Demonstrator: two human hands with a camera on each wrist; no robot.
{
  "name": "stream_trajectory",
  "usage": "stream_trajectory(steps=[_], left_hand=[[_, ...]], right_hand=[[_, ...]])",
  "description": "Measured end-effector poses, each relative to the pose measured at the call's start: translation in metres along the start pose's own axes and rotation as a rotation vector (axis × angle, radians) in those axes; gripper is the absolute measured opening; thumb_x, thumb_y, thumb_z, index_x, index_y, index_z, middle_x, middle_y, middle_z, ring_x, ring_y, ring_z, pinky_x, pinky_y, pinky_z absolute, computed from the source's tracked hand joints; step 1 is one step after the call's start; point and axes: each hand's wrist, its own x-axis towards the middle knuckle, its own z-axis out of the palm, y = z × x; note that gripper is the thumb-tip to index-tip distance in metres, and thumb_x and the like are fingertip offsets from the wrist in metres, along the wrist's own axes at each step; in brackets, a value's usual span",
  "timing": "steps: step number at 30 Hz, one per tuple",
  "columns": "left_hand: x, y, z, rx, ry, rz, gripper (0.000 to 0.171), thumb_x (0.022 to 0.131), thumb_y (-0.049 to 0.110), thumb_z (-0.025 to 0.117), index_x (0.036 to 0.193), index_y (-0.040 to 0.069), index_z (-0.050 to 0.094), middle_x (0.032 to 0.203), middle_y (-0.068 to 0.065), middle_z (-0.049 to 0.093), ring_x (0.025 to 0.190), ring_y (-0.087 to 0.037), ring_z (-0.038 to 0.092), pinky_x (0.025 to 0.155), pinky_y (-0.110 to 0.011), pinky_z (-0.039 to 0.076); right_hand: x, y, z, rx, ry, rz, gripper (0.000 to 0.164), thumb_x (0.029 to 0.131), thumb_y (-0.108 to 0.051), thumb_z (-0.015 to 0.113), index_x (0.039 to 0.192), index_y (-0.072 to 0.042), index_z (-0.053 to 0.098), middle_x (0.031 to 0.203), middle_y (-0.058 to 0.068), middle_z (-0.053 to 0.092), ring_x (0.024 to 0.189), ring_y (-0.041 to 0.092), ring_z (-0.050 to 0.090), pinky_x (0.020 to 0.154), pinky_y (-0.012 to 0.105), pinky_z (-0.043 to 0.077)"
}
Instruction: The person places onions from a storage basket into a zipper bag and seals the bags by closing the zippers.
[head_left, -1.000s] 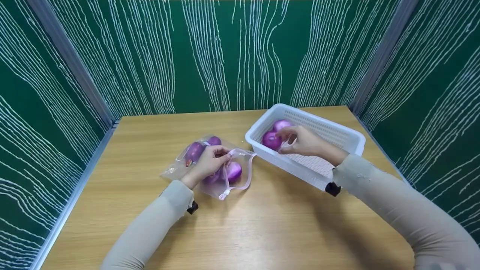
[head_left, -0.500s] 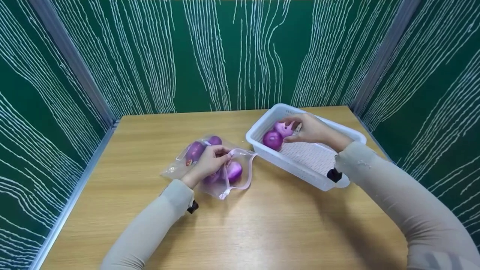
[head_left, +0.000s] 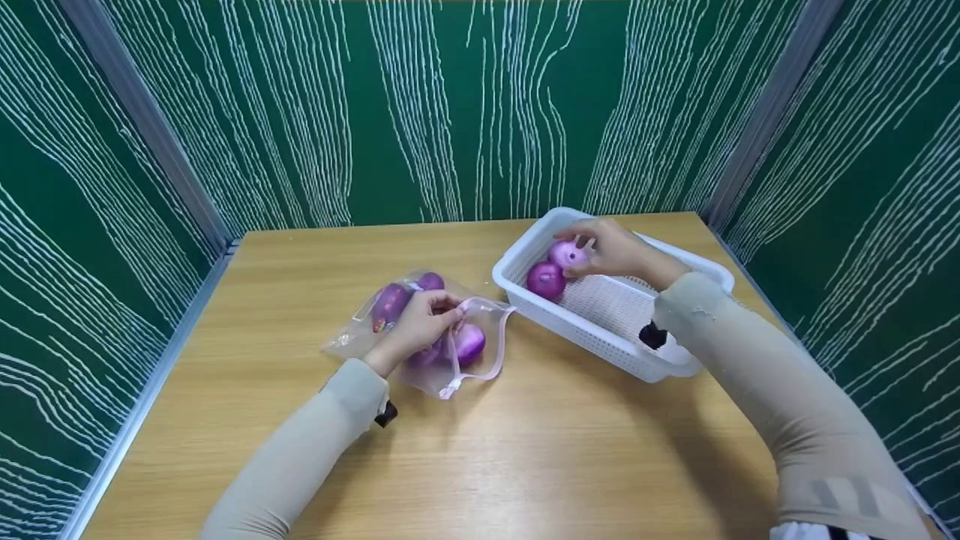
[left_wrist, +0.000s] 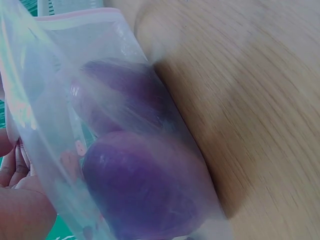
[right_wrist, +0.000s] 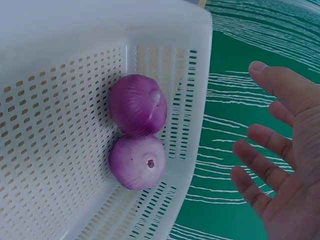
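My left hand [head_left: 415, 328] pinches the mouth edge of a clear zip bag [left_wrist: 47, 127] with a pink zipper strip. Several purple onions [head_left: 469, 344] lie inside it, seen hazily through the plastic in the left wrist view. Over the far-left end of a white basket [head_left: 577, 339], my right hand [head_left: 621, 250] hovers with fingers spread and bent a little. Two onions touch each other in that end: a darker one [right_wrist: 138, 105] and a paler one [right_wrist: 137, 162] whose root spot shows. In the right wrist view, the hand holds nothing and stands apart from both onions.
A wooden table [head_left: 480, 465] carries the bag at left of centre and the basket at back right. Green walls [head_left: 465, 112] with pale wavy lines rise behind and on both sides, with grey metal posts [head_left: 139, 112] at the corners.
My right hand has shifted from near the darker onion toward the back of the basket, over the paler onion. My left hand and the bag have stayed put.
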Motion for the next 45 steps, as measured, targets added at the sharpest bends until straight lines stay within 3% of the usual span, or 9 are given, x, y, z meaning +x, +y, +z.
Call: stream_trajectory(steps=[5, 14, 24, 33, 38, 45], left_hand=[[0.000, 0.000, -0.002, 0.015, 0.011, 0.017, 0.020, 0.103, 0.001, 0.065, 0.119, -0.005, 0.075, 0.101, -0.017, 0.078, 0.085, -0.009, 0.067, 0.076, -0.019, 0.058], [-0.002, 0.000, -0.003, 0.026, 0.005, 0.000, 0.020, 0.104, 0.005, 0.066, 0.121, -0.001, 0.076, 0.107, -0.016, 0.078, 0.090, -0.012, 0.069, 0.082, -0.022, 0.059], [-0.001, -0.001, -0.004, 0.044, 0.010, -0.014, 0.022, 0.104, 0.006, 0.067, 0.123, 0.000, 0.075, 0.115, -0.018, 0.078, 0.099, -0.019, 0.072, 0.092, -0.030, 0.062], [0.000, -0.003, -0.004, 0.016, 0.003, 0.008, 0.020, 0.104, 0.002, 0.066, 0.119, -0.006, 0.075, 0.103, -0.020, 0.078, 0.083, -0.008, 0.067, 0.077, -0.019, 0.058], [-0.001, -0.003, -0.003, 0.005, 0.002, 0.001, 0.020, 0.104, 0.002, 0.066, 0.119, -0.005, 0.075, 0.107, -0.026, 0.077, 0.083, -0.007, 0.067, 0.076, -0.019, 0.058], [-0.001, -0.003, -0.001, -0.013, -0.005, -0.020, 0.020, 0.104, 0.001, 0.065, 0.120, -0.005, 0.075, 0.107, -0.031, 0.075, 0.081, -0.007, 0.066, 0.073, -0.018, 0.057]], right_hand=[[0.008, 0.010, 0.004, -0.008, -0.009, 0.001, 0.071, 0.082, -0.015, 0.094, 0.145, 0.001, 0.065, 0.131, 0.024, 0.072, 0.118, 0.046, 0.067, 0.093, 0.052, 0.060], [0.016, 0.023, 0.015, -0.097, -0.062, 0.130, 0.081, 0.083, -0.022, 0.094, 0.155, -0.012, 0.059, 0.149, 0.024, 0.063, 0.134, 0.047, 0.061, 0.107, 0.064, 0.055], [0.021, 0.035, 0.031, -0.095, -0.142, 0.101, 0.087, 0.083, -0.020, 0.095, 0.159, -0.009, 0.054, 0.162, 0.023, 0.052, 0.145, 0.051, 0.052, 0.119, 0.073, 0.042], [0.028, 0.040, 0.042, -0.038, -0.275, 0.083, 0.094, 0.081, -0.010, 0.092, 0.163, -0.006, 0.046, 0.165, 0.025, 0.048, 0.152, 0.054, 0.042, 0.126, 0.075, 0.030], [0.029, 0.037, 0.045, -0.028, -0.343, 0.141, 0.097, 0.083, -0.007, 0.090, 0.167, -0.012, 0.042, 0.169, 0.022, 0.042, 0.155, 0.052, 0.037, 0.127, 0.076, 0.027], [0.030, 0.035, 0.050, -0.075, -0.375, 0.229, 0.097, 0.085, -0.011, 0.089, 0.169, -0.021, 0.040, 0.167, 0.017, 0.046, 0.153, 0.049, 0.043, 0.125, 0.074, 0.033]])
